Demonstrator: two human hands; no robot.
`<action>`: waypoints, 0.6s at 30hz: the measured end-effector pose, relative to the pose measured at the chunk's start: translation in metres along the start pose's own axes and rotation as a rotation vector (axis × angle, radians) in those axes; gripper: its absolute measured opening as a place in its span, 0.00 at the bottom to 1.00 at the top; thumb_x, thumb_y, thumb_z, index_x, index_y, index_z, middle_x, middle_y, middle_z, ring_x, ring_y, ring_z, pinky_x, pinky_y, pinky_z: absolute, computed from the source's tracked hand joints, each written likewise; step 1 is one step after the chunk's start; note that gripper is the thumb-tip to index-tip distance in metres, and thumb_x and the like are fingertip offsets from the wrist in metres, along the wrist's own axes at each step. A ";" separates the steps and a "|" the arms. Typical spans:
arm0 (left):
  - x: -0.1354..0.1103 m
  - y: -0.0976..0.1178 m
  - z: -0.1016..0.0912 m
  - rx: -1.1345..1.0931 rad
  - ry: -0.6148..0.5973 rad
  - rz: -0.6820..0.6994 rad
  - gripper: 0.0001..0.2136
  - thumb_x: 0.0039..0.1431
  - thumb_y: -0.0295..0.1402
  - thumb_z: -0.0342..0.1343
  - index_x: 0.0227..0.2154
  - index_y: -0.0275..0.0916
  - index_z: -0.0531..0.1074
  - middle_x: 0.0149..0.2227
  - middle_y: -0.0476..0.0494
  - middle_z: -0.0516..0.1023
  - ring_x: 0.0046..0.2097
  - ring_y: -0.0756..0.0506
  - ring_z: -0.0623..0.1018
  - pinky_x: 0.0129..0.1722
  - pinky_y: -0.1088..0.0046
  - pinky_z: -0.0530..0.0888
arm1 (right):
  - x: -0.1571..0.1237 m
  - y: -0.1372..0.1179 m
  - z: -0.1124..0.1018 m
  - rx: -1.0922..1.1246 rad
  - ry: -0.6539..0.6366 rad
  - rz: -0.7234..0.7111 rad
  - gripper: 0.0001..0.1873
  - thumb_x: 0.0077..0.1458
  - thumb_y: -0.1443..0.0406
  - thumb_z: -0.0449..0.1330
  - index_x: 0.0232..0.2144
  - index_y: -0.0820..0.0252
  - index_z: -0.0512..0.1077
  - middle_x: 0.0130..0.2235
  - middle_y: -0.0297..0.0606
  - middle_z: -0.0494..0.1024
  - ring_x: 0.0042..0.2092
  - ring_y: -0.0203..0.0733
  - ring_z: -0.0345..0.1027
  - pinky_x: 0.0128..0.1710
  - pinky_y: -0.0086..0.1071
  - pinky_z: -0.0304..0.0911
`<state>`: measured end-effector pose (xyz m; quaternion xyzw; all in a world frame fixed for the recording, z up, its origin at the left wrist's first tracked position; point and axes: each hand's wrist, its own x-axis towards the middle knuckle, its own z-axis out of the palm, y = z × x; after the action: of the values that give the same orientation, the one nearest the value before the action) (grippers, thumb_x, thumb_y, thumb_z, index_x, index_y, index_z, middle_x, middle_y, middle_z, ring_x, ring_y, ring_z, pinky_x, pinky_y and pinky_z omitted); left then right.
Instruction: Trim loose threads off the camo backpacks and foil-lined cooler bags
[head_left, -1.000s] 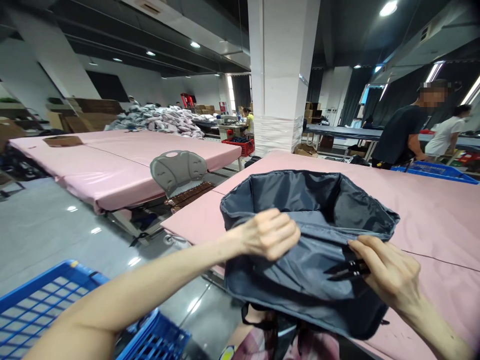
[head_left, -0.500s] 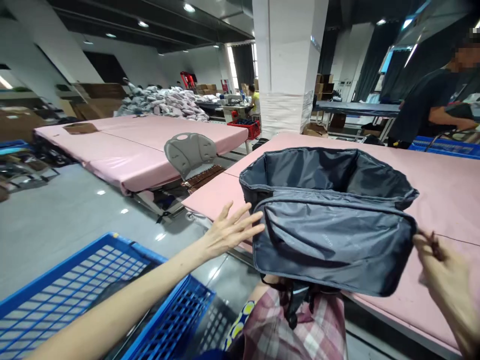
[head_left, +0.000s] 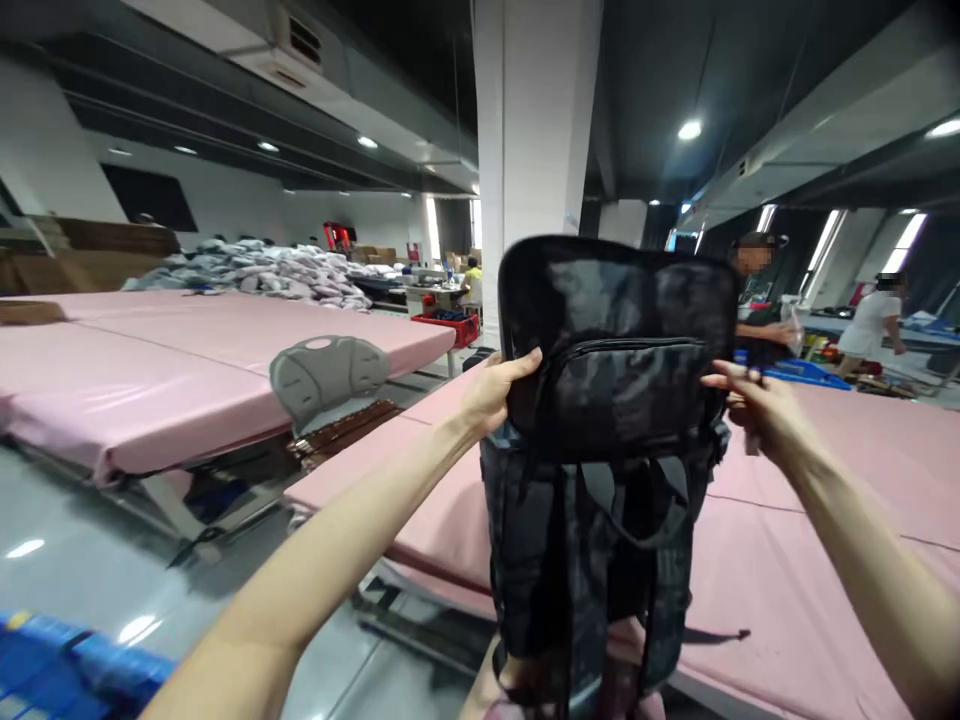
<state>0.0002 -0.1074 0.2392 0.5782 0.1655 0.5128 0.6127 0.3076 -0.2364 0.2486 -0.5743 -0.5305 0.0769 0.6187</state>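
Observation:
I hold a dark camouflage backpack upright in front of me, above the near edge of a pink-covered table. Its zipped front pocket faces me and its straps hang down toward my lap. My left hand grips the bag's left edge with the thumb over the front. My right hand holds the bag's right edge, fingers pinched; the motion blurs them a little.
A grey chair back stands in the gap between my table and a second pink table at the left. A white pillar rises behind the bag. A blue crate sits low left. Two people work at the far right.
The bag lay open on the table with its grey lining showing; now it is lifted upright with the camouflage outside facing me. My left hand went from spread open to gripping the bag's edge.

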 end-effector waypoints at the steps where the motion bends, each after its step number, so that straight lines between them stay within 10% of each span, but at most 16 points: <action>1: 0.006 0.003 0.000 -0.116 0.052 -0.098 0.13 0.50 0.34 0.60 0.37 0.32 0.74 0.35 0.41 0.79 0.40 0.42 0.78 0.45 0.64 0.74 | 0.005 -0.006 0.012 0.060 -0.008 0.076 0.25 0.47 0.50 0.59 0.42 0.61 0.71 0.37 0.45 0.78 0.15 0.25 0.42 0.12 0.26 0.38; 7: 0.012 0.003 -0.013 -0.348 0.111 -0.265 0.10 0.50 0.29 0.60 0.36 0.30 0.74 0.31 0.39 0.80 0.32 0.44 0.79 0.39 0.67 0.77 | 0.033 -0.017 0.053 -0.145 0.070 0.017 0.24 0.43 0.51 0.59 0.34 0.66 0.74 0.31 0.40 0.76 0.22 0.31 0.57 0.20 0.27 0.50; 12: 0.018 0.000 -0.011 -0.386 0.124 -0.296 0.07 0.53 0.27 0.57 0.34 0.28 0.75 0.29 0.37 0.79 0.29 0.44 0.79 0.37 0.67 0.77 | 0.031 0.010 0.036 -0.224 0.176 0.042 0.22 0.34 0.51 0.62 0.28 0.63 0.73 0.29 0.38 0.74 0.31 0.40 0.65 0.28 0.30 0.58; 18: 0.025 -0.005 -0.013 -0.418 0.119 -0.344 0.07 0.56 0.27 0.53 0.33 0.28 0.75 0.28 0.37 0.79 0.28 0.43 0.79 0.32 0.66 0.78 | -0.011 0.037 0.014 -0.386 0.046 0.110 0.19 0.36 0.50 0.60 0.17 0.61 0.67 0.17 0.32 0.64 0.19 0.33 0.55 0.18 0.28 0.51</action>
<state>0.0027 -0.0787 0.2410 0.3713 0.1877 0.4572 0.7860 0.3113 -0.2227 0.2100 -0.7120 -0.4889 -0.0054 0.5039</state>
